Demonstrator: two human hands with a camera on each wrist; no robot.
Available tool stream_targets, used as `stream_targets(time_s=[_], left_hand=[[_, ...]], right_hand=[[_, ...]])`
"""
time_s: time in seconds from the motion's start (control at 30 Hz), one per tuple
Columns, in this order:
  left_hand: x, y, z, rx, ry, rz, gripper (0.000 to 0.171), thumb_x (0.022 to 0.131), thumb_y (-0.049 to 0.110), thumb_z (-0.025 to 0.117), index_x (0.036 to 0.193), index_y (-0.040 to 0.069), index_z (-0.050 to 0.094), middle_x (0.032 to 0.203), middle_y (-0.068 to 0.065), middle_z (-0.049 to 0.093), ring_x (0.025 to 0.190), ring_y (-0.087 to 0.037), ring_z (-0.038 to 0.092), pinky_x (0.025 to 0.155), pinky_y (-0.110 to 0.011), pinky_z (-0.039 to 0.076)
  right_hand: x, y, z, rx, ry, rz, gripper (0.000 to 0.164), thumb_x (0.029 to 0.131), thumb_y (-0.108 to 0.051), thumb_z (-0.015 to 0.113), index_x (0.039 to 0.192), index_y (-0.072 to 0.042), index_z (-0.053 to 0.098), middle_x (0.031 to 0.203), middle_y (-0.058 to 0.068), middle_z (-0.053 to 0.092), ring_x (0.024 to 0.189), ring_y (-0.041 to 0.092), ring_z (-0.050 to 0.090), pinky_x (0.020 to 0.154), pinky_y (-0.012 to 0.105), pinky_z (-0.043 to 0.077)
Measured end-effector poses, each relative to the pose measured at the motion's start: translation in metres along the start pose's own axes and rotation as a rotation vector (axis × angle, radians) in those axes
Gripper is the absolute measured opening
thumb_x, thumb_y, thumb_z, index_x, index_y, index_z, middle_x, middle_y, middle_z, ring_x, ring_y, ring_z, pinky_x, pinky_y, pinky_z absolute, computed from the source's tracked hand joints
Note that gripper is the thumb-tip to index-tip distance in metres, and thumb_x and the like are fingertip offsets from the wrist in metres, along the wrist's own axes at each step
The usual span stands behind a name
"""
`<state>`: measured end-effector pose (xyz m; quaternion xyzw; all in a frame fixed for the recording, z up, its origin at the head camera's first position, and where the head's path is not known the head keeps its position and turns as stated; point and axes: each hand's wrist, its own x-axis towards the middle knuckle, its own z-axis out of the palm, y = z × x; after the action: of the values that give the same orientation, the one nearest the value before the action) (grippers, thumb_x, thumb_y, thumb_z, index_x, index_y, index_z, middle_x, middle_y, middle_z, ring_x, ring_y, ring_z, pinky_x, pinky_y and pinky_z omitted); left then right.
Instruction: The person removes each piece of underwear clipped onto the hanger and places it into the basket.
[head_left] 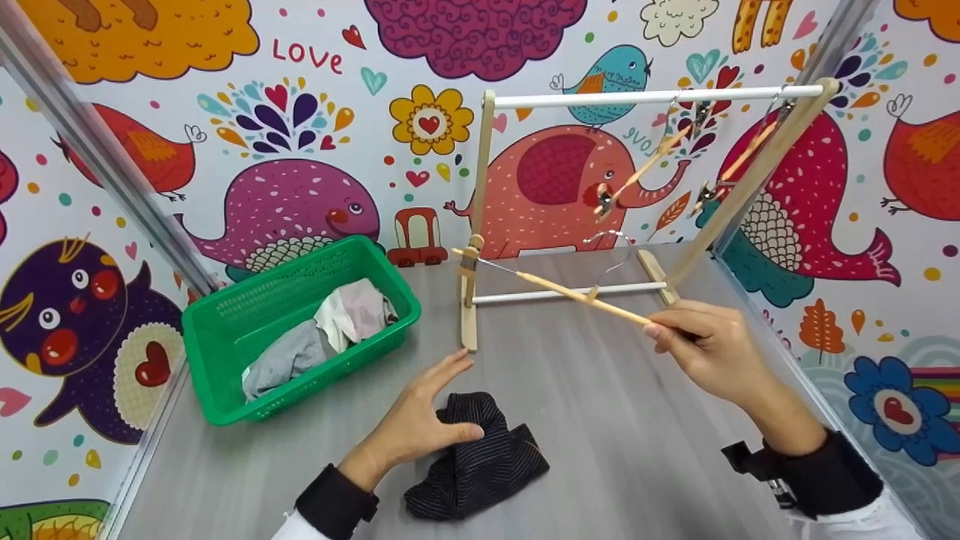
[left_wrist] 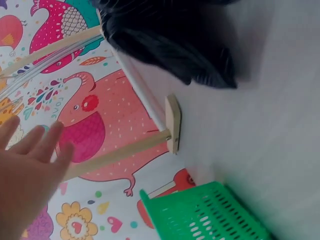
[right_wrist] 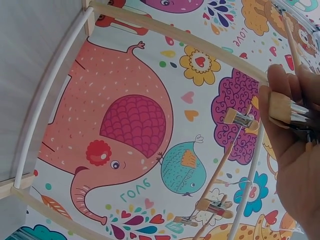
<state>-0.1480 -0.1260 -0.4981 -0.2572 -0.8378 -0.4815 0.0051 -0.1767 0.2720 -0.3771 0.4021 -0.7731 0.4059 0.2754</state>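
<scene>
In the head view my right hand (head_left: 709, 349) pinches one end of a wooden clip hanger (head_left: 559, 287), which is held up slantwise before the rack with its metal hook raised. A clip (head_left: 469, 262) shows at its far left end. In the right wrist view my right hand (right_wrist: 297, 145) has a wooden clip (right_wrist: 281, 107) by its fingers. My left hand (head_left: 420, 420), fingers extended and thumb apart, hovers by a folded dark striped garment (head_left: 487, 465) on the table. Whether it touches the cloth I cannot tell. The garment (left_wrist: 165, 42) also appears at the top of the left wrist view.
A wooden rack with a white top bar (head_left: 570, 100) stands at the back right; two clip hangers, a nearer one (head_left: 649, 165) and a farther one (head_left: 750, 154), hang from it. Left of it a green basket (head_left: 270, 289) holds grey cloth (head_left: 289, 360) and pale cloth (head_left: 356, 311). Printed walls enclose the table.
</scene>
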Motion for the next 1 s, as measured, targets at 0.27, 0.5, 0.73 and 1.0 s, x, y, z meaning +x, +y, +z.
stream_targets(time_s=[0.27,0.5,0.73,1.0], left_hand=[[-0.007,-0.007,0.018,0.153,-0.105,-0.076,0.108,0.073,0.054,0.093,0.162,0.017,0.042,0.170,-0.008,0.031,0.150,-0.045,0.034,0.117,-0.072,0.024],[-0.011,-0.017,0.034,0.274,-0.168,-0.076,0.119,0.067,0.065,0.091,0.163,0.018,0.039,0.169,-0.014,0.031,0.150,-0.041,0.036,0.121,-0.065,0.025],[-0.012,-0.027,0.048,0.356,-0.221,-0.083,0.122,0.064,0.069,0.089,0.162,0.016,0.041,0.167,-0.016,0.034,0.151,-0.038,0.035,0.122,-0.063,0.025],[-0.013,-0.031,0.059,0.404,-0.283,-0.115,0.121,0.064,0.067,0.091,0.162,0.016,0.041,0.167,-0.014,0.034,0.151,-0.036,0.035,0.120,-0.065,0.027]], right_hand=[[0.003,-0.003,0.003,-0.014,0.037,0.030,0.035,0.066,0.028,0.081,0.089,0.001,0.080,0.072,0.002,0.071,0.058,0.010,0.064,0.051,0.014,0.048],[0.005,-0.003,0.006,-0.026,0.055,0.062,0.035,0.067,0.029,0.081,0.087,0.001,0.081,0.072,0.003,0.072,0.058,0.010,0.068,0.053,0.014,0.051],[0.004,-0.002,0.008,-0.026,0.049,0.096,0.028,0.069,0.028,0.080,0.086,0.005,0.079,0.070,0.007,0.070,0.056,0.011,0.069,0.055,0.015,0.054],[0.013,-0.014,0.007,-0.064,0.002,0.249,0.015,0.087,0.016,0.074,0.092,0.003,0.079,0.073,0.004,0.070,0.061,0.008,0.070,0.058,0.016,0.056]])
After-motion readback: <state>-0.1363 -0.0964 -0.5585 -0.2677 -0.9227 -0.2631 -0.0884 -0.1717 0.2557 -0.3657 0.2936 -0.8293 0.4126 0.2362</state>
